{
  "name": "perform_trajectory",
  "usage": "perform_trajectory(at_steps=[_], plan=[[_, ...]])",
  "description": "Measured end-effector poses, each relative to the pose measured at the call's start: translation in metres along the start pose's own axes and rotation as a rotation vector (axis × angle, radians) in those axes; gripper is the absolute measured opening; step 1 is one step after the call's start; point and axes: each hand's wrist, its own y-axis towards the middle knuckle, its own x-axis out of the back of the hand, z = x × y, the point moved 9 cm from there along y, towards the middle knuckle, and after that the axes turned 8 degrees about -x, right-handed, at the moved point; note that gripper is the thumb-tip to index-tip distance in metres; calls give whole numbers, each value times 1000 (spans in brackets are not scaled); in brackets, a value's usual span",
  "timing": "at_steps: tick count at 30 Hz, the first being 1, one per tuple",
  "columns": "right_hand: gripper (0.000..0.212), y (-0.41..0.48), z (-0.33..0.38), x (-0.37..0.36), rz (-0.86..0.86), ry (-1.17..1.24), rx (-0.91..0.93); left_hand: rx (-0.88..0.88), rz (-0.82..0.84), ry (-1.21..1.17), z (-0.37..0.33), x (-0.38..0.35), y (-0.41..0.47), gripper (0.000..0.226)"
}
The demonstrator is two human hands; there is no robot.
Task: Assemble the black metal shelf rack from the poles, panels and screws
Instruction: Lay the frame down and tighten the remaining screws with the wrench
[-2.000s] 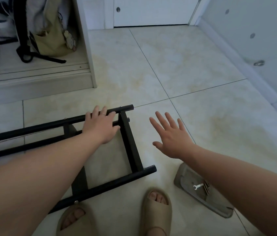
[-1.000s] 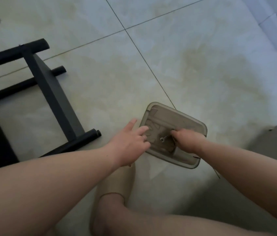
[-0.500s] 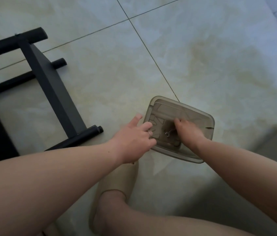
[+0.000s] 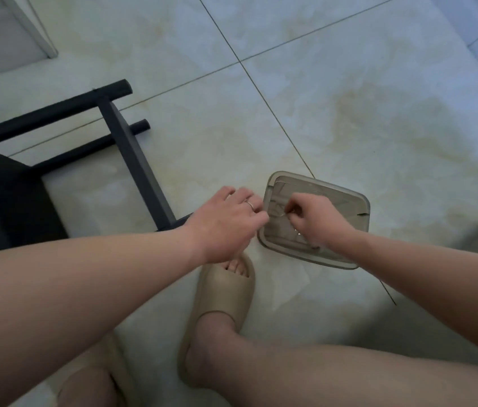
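1. Your right hand (image 4: 318, 226) is down inside the smoky plastic tray (image 4: 362, 210). Its fingers (image 4: 294, 203) are curled in tight, and thumb and forefinger pinch a small silvery metal piece (image 4: 283, 213). It is too small to tell whether it is a screw or a tool.
2. Your left hand (image 4: 224, 223) sits just beside the tray's left edge. Its fingers (image 4: 257, 215) are loosely bent and relaxed, with the tips at the rim. They hold nothing, and you cannot tell whether they press on the rim or only brush it. There is a ring (image 4: 249, 204) on one finger.
3. The tray lies flat on the tiled floor (image 4: 379, 113), just in front of your right foot in its beige slipper (image 4: 223, 298). A few more small bright bits show in the tray by your right palm, too blurred to name.
4. The black rack frame (image 4: 132, 160) lies on its side on the floor to the left of both hands, apart from the tray. Two round poles run off to the left, joined by a flat crossbar that slants toward your left wrist. A dark panel (image 4: 11, 207) fills its lower left part.
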Motion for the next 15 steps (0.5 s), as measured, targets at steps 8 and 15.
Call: perform_trajectory(at_steps=[8,15], plan=[[16,-40,112,1,132,220,126,654,-99,-269,128,45,-113,19],[15,-50,152,-31,238,408,33,895,290,-701,141,-21,-189,37]])
